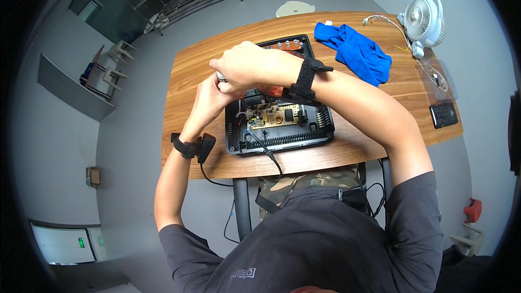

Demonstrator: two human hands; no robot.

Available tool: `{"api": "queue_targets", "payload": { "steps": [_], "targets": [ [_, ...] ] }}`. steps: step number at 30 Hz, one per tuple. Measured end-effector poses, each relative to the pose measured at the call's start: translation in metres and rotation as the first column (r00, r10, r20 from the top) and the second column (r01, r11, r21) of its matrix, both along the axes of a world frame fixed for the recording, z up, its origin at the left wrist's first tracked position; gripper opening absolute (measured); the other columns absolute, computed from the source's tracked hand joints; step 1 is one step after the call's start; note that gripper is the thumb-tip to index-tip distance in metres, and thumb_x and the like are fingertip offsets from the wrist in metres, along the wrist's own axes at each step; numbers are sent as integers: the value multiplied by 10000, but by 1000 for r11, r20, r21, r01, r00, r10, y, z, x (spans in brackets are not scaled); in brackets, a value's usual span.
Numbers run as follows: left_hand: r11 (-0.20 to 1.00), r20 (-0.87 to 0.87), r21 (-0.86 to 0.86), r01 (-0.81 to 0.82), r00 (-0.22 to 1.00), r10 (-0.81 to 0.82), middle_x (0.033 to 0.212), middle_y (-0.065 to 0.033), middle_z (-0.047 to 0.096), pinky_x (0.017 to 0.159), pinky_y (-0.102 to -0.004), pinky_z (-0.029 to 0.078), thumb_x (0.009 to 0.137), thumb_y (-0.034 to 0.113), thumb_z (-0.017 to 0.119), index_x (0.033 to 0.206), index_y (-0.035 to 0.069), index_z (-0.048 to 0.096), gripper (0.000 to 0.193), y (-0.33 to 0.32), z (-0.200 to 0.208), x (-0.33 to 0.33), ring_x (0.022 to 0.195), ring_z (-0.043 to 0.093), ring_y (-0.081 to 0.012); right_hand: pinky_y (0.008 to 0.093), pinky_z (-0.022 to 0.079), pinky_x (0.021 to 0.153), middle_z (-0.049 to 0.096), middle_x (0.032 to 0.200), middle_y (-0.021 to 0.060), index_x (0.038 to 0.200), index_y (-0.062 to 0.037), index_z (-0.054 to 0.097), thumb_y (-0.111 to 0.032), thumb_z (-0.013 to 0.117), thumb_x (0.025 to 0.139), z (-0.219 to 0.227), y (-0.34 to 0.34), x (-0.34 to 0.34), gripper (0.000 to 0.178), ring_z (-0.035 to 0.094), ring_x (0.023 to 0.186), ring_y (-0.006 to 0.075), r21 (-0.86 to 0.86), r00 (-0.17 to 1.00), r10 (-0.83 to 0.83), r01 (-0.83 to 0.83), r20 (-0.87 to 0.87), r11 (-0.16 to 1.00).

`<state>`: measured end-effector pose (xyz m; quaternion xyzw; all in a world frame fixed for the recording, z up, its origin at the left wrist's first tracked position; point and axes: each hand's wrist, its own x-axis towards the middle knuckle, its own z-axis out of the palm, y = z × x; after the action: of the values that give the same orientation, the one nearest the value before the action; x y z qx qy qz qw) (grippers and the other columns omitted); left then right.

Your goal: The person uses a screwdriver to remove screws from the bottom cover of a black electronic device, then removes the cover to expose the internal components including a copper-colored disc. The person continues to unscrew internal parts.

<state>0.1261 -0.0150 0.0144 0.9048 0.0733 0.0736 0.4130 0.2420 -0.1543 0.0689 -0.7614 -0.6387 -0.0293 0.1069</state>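
Observation:
On the table sits the opened black housing of what looks like an induction cooker. Inside it are a tan circuit board, part of a reddish-brown coil and an orange strip board at the far side. Over the housing's left edge my right hand is closed, meeting my left hand, whose fingers are closed just below it. A small grey-white piece shows between them; its kind is hidden by the fingers. My right forearm covers part of the coil.
A blue cloth lies at the far right of the wooden table. Beyond it stand a white fan, a clear tray with small parts, and a black phone-like object. A black cord hangs over the near edge.

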Motion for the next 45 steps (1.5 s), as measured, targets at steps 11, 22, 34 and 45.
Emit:
{"api": "queue_targets", "payload": {
  "steps": [11,22,34,45],
  "targets": [
    [995,18,-56,81,997,-80,920,-72,757,802,-303,584,873,73,763,1024,-16,701,186,9,1,-4,871,717,-137,501,574,752,736,844,211,1068,-44,671,-489,639,880,9,-4,-7,484,729,838,405,-11,999,-8,8,-41,1000],
    [988,52,-110,111,993,-106,938,-73,746,801,-309,583,878,61,752,1035,-20,685,190,12,-2,-8,885,713,-145,509,568,749,730,861,239,1080,12,605,-430,629,894,2,-2,-5,481,717,831,428,37,987,48,-43,-154,998],
    [994,-20,98,-52,998,55,930,-78,764,785,-311,575,820,89,814,1044,-18,700,273,1,9,-3,898,717,-136,500,581,759,739,896,216,1120,-66,644,-418,606,901,-5,13,-7,417,732,863,388,66,1000,1,0,-15,998],
    [1000,62,-13,22,998,-21,913,-139,746,755,-360,553,827,253,801,1026,-17,685,355,7,2,-8,855,712,-213,487,583,740,735,909,193,1103,-89,648,-426,611,916,3,4,-15,388,728,870,374,62,999,-21,19,29,998]
  ]
}}
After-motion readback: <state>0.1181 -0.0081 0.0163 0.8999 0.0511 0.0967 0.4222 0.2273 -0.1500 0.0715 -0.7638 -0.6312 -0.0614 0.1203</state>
